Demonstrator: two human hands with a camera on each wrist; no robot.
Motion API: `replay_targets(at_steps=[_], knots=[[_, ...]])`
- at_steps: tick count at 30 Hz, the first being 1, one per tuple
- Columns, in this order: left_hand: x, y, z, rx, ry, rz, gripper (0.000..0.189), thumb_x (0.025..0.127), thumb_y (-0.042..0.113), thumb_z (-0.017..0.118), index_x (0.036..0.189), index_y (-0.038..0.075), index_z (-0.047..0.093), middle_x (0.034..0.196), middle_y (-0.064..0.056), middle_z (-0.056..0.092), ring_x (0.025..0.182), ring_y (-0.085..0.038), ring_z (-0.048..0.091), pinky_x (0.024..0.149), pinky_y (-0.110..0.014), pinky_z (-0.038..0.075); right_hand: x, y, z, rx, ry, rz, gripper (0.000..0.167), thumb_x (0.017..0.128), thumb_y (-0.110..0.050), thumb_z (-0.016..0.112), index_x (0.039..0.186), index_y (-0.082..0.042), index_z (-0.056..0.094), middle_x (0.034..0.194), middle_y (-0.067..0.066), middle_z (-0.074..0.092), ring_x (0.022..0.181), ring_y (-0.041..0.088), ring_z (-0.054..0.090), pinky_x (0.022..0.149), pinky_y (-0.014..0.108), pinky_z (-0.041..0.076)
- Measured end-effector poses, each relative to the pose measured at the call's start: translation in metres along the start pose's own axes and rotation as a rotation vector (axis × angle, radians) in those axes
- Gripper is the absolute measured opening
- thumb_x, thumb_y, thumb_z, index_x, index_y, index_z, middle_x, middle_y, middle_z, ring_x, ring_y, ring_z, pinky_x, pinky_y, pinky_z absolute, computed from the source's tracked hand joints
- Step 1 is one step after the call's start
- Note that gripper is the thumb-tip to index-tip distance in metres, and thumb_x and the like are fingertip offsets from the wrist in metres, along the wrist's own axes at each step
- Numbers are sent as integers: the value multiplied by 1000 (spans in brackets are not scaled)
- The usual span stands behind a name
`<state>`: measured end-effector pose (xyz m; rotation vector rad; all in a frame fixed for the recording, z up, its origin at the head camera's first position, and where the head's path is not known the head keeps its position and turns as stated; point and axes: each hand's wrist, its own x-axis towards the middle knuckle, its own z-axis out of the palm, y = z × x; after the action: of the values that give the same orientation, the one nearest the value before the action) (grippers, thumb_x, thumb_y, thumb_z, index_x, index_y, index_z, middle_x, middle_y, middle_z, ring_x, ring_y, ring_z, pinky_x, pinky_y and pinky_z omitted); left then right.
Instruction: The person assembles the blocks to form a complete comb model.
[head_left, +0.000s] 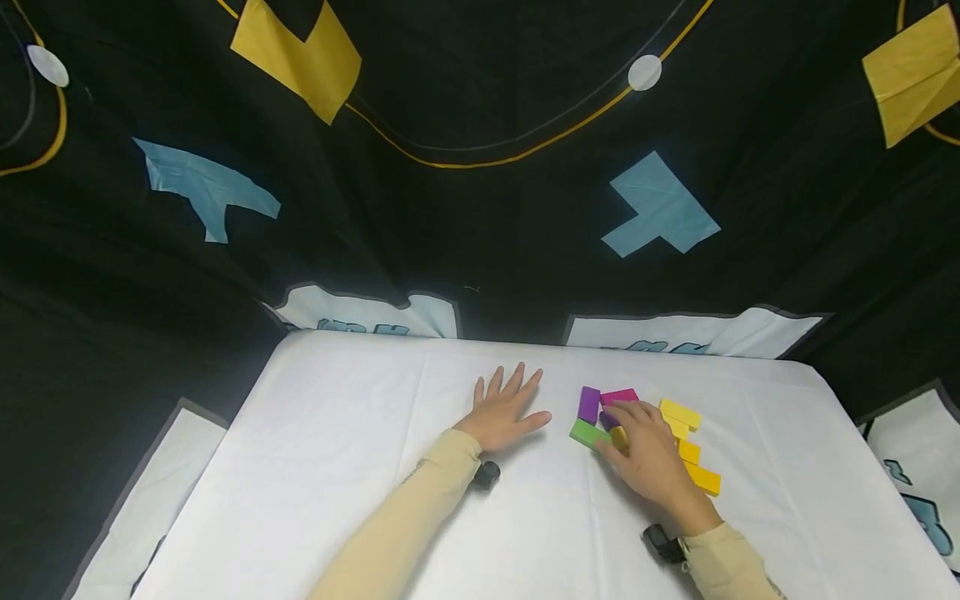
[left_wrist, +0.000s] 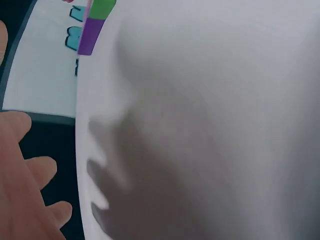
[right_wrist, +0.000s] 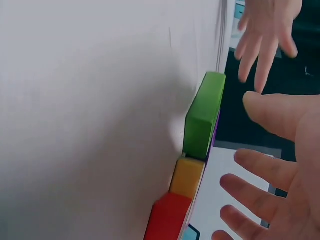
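Showing in the head view a left hand point(head_left: 506, 417), fingers straight and fanned, grasping nothing, over a white-covered table point(head_left: 337, 433). Listing, well to its right, a right hand point(head_left: 647, 442) hanging over coloured rectangular blocks, hiding some from sight. Counting on the table at its fingertips a purple block point(head_left: 588, 403), a magenta block point(head_left: 619, 397) just beside that at the far side, a green block point(head_left: 589, 433) at the near side, plus a dark purple block point(head_left: 609, 421) and an orange-yellow block point(head_left: 618, 439), both partly covered. Noting, right of the same hand, a staggered line of yellow blocks point(head_left: 703, 479). Recording also beige sleeves point(head_left: 397, 517) and a black backdrop point(head_left: 480, 242) with yellow and blue shapes.

Showing in the left wrist view spread left fingertips at the left edge, a broad shadow point(left_wrist: 165, 165) on the white cloth, and green and purple blocks at the top, well apart from those fingers.

Showing in the right wrist view right fingers parted and relaxed, gripping nothing, beside green, orange-yellow and red point(right_wrist: 168, 215) blocks in a row; leaving contact impossible to tell.
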<state>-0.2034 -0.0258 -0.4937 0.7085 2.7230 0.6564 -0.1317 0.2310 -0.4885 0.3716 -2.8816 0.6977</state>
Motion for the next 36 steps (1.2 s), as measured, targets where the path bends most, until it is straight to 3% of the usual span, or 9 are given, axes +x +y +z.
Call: replay_targets(at_steps=[12, 24, 29, 36], knots=[[28, 22, 5, 92, -56, 88, 61, 107, 52, 31, 161, 26, 24, 167, -2, 18, 153, -39, 13, 122, -60, 9, -2, -8, 6, -78, -27, -34, 40, 83, -17, 83, 119, -4, 72, 114, 14, 68, 106, 33, 54, 90, 51, 48], [50, 41, 6, 142, -88, 121, 55, 108, 46, 35, 159, 28, 30, 166, 1, 24, 152, -34, 19, 122, -56, 15, -2, -11, 4, -110, -115, 14, 43, 83, -17, 83, 123, -8, 71, 109, 13, 66, 102, 31, 54, 92, 51, 49], [54, 47, 4, 242, -101, 152, 48, 108, 43, 38, 154, 31, 42, 164, 3, 29, 152, -33, 21, 122, -56, 18, -2, -13, 4, -106, -115, 21, 45, 81, -19, 85, 122, -7, 71, 108, 12, 67, 100, 31, 56, 89, 48, 50], [62, 51, 8, 327, -48, 159, 45, 104, 47, 47, 146, 32, 53, 158, 11, 39, 149, -22, 31, 120, -49, 25, 0, -19, 5, -68, -149, 93, 50, 78, -27, 87, 121, -6, 70, 89, 3, 62, 80, 20, 55, 70, 36, 52]])
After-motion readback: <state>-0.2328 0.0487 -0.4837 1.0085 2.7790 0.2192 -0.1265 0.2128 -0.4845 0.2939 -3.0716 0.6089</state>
